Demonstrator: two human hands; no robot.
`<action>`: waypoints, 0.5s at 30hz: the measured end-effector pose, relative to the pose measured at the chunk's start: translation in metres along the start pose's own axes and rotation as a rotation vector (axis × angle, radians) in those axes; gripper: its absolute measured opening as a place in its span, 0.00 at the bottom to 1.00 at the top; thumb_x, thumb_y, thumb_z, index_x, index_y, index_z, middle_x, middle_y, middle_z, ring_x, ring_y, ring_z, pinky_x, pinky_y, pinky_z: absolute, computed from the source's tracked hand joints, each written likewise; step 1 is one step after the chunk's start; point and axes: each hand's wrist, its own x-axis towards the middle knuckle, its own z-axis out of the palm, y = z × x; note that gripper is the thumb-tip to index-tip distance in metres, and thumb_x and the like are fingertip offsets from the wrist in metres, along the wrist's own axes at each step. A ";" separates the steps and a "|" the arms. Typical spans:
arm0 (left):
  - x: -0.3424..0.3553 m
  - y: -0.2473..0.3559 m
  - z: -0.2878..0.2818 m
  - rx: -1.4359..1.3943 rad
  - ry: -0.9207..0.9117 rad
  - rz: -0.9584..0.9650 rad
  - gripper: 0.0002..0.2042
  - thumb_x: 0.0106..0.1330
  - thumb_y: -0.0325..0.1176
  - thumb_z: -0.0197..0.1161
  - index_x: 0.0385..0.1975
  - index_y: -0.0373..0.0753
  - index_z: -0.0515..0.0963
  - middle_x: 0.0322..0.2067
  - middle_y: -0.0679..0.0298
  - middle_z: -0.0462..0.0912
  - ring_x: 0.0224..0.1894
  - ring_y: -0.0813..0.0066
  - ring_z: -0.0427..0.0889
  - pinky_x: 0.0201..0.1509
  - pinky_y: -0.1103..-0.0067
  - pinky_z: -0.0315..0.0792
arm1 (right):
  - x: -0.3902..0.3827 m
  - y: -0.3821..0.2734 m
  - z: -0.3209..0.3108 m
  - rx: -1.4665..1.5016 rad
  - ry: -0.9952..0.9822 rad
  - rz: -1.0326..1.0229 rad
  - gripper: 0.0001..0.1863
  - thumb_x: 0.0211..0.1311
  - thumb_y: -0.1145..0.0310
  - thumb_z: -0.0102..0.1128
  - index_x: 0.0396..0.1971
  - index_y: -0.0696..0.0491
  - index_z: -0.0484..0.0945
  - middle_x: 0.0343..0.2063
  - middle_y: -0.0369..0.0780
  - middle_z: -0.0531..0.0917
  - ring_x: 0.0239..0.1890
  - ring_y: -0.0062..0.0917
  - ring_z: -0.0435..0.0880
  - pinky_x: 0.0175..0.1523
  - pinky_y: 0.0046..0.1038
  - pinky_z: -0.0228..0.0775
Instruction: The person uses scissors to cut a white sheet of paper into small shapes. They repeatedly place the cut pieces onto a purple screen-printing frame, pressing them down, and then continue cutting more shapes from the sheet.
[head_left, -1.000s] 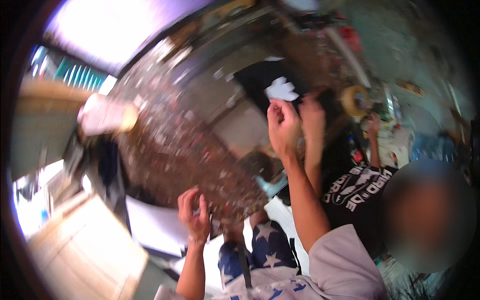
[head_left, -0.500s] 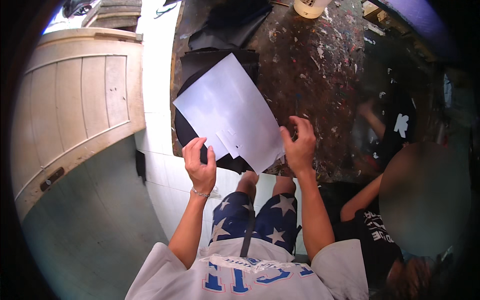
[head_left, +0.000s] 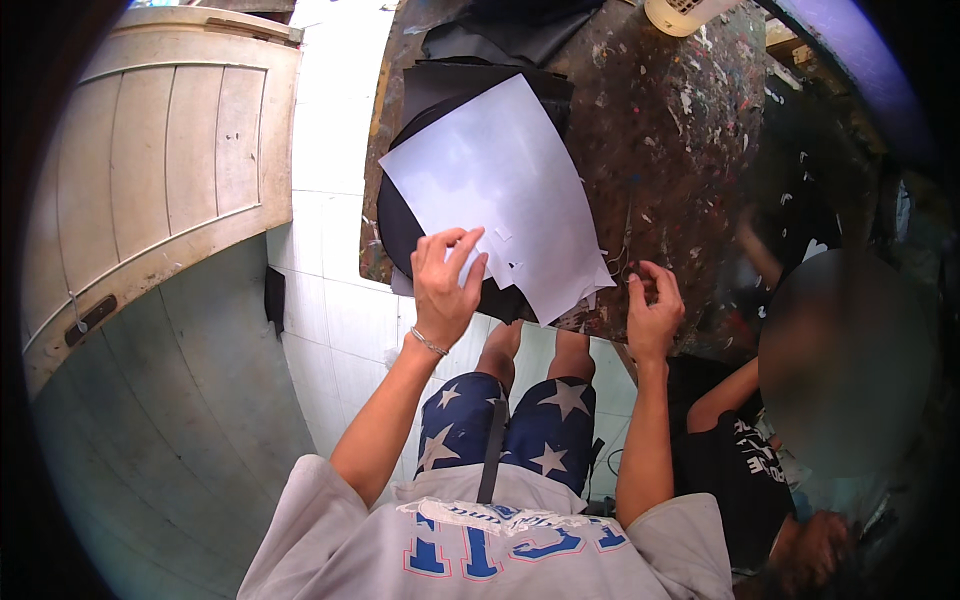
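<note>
A large white sheet (head_left: 510,170) lies askew on a black piece of material (head_left: 398,225) at the table's near left. Small notches and a slim cut piece (head_left: 502,234) show along its near part. Over the sheet's near left edge hovers my left hand (head_left: 445,285), fingers bent and thumb apart, with white showing between them; nothing held can be made out. Just right of the sheet's near corner is my right hand (head_left: 655,310), above the table and off the paper. Its fingers are curled, with a small gap to the thumb.
The dark, paint-spattered table (head_left: 660,180) carries more black sheets (head_left: 500,40) at the back and a pale plastic container (head_left: 685,12) at the far edge. A co-worker in a black shirt (head_left: 745,480) sits close on the right. A wooden door (head_left: 165,150) stands left.
My left hand has moved right and up, over the sheet's edge. My right hand has drawn away to the right and its fingers have curled closer. The view has shifted slightly.
</note>
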 end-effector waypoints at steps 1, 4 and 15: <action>0.004 -0.003 -0.001 -0.005 0.016 -0.028 0.14 0.56 0.26 0.66 0.44 0.40 0.81 0.40 0.63 0.78 0.42 0.66 0.73 0.48 0.72 0.66 | -0.001 -0.007 0.007 0.038 -0.008 0.005 0.10 0.56 0.77 0.61 0.39 0.59 0.80 0.36 0.40 0.81 0.31 0.24 0.80 0.36 0.26 0.73; 0.023 -0.006 -0.003 -0.006 -0.032 0.040 0.14 0.55 0.28 0.68 0.43 0.41 0.82 0.38 0.63 0.77 0.41 0.67 0.72 0.48 0.72 0.65 | 0.000 -0.020 0.020 0.065 -0.032 -0.045 0.11 0.55 0.78 0.61 0.39 0.59 0.80 0.36 0.40 0.81 0.31 0.24 0.81 0.36 0.25 0.74; 0.045 -0.003 0.009 0.080 -0.260 0.112 0.11 0.49 0.27 0.69 0.32 0.38 0.79 0.34 0.59 0.78 0.41 0.59 0.76 0.46 0.67 0.68 | -0.002 0.001 0.002 0.217 0.035 -0.079 0.12 0.52 0.74 0.62 0.38 0.57 0.78 0.38 0.44 0.79 0.44 0.40 0.79 0.48 0.37 0.73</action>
